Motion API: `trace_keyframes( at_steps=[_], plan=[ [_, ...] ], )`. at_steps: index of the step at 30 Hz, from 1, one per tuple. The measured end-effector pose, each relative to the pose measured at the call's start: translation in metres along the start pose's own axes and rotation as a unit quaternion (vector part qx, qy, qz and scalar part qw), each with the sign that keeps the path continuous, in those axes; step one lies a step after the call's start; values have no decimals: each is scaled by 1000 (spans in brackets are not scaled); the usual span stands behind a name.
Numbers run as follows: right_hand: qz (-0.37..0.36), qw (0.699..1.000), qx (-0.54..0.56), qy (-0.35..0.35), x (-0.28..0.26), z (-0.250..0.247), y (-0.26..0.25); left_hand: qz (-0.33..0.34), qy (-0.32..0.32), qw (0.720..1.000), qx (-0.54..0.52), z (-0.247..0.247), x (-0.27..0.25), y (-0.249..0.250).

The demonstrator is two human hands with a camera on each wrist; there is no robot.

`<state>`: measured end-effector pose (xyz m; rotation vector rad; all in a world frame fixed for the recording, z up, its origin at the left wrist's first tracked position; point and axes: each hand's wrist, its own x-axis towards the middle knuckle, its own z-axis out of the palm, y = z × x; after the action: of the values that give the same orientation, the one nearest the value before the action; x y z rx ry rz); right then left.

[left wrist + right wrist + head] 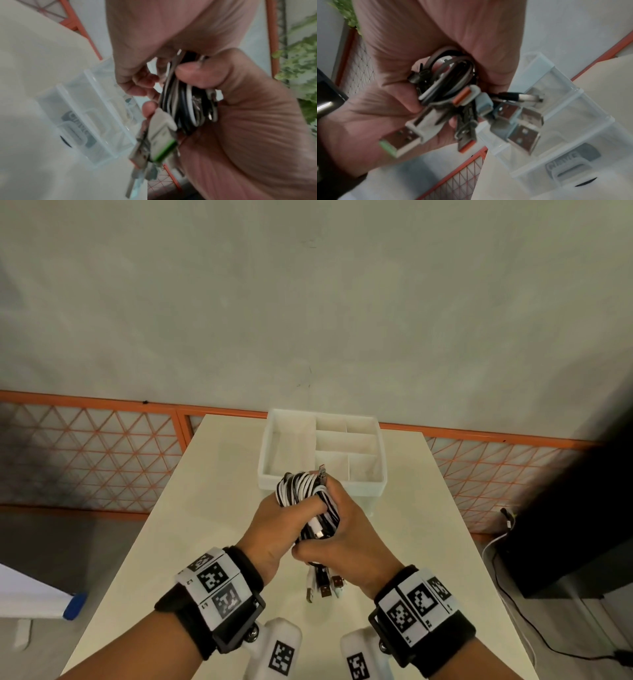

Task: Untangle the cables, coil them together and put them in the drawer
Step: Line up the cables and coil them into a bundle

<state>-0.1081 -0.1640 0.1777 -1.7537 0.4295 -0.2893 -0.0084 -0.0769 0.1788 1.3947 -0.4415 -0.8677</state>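
I'm holding the coiled cables (310,501) in both hands, left hand (270,529) and right hand (346,529) clenched around the bundle, above the worktop (178,508) near its far edge. Coiling looks done, so next I'm lowering it into the drawer (274,460).

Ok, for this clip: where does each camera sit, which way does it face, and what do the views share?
Head: on the person's head, looking forward and down at the table; shows both forearms, left hand and right hand gripping the cable bundle in front of the drawer.
Left wrist: under the left wrist, looking along the palm at the bundle; both hands show.
Right wrist: under the right wrist, looking along the palm at the USB plugs; both hands show.
Shared: every view shows bundle, drawer, table.
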Motion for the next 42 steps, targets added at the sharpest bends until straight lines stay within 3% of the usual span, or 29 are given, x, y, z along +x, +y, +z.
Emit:
trace_keyframes(
  at_steps=[6, 15, 20, 28, 36, 42],
  plan=[
    [23, 999, 22, -33, -1, -8, -3, 27, 2, 999, 36, 0, -4, 2],
    [40, 997, -49, 45, -1, 2, 10, 41, 42, 996, 73, 8, -10, -7],
    [34, 994, -73, 68, -4, -1, 10, 11, 10, 999, 49, 8, -13, -6],
    [40, 999, -33, 15, -8, -7, 7, 6, -77, 992, 96, -17, -9, 12],
    [0, 1000, 7, -1, -6, 1, 10, 82, 79, 972, 206, -9, -7, -6],
    [-8, 1000, 23, -4, -6, 4, 14, 15, 70, 982, 176, -14, -5, 0]
  ],
)
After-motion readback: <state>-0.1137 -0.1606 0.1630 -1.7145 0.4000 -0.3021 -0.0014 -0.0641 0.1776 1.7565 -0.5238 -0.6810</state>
